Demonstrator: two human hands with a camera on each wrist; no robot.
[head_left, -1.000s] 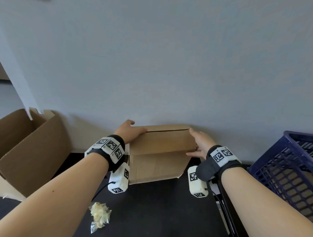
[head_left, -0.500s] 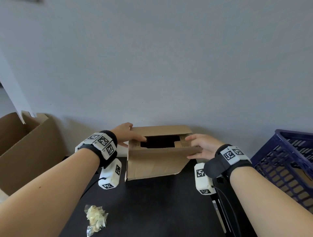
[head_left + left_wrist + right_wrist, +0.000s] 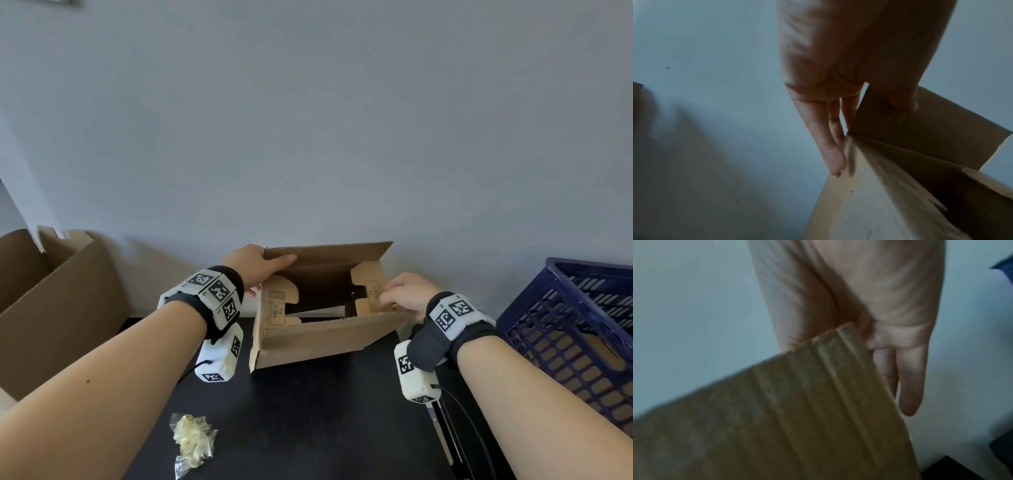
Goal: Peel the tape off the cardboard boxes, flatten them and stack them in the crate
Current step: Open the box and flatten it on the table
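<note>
A small cardboard box stands on the black table against the wall, its top open. Two inner side flaps show inside. My left hand pinches the left end of the raised far flap; in the left wrist view the thumb lies on the flap's inner face and the fingers behind it. At the box's right corner my right hand grips the right end of the near flap. The right wrist view shows that near flap held between thumb and fingers. The blue crate stands at the right.
A big open cardboard box stands at the left edge. A crumpled wad of tape lies on the table near my left forearm. Brown cardboard shows through the crate's lattice. The grey wall is close behind the box.
The box top was closed one second ago. My left hand has lifted the far flap up and my right hand has pulled the near flap toward me, baring the inner flaps.
</note>
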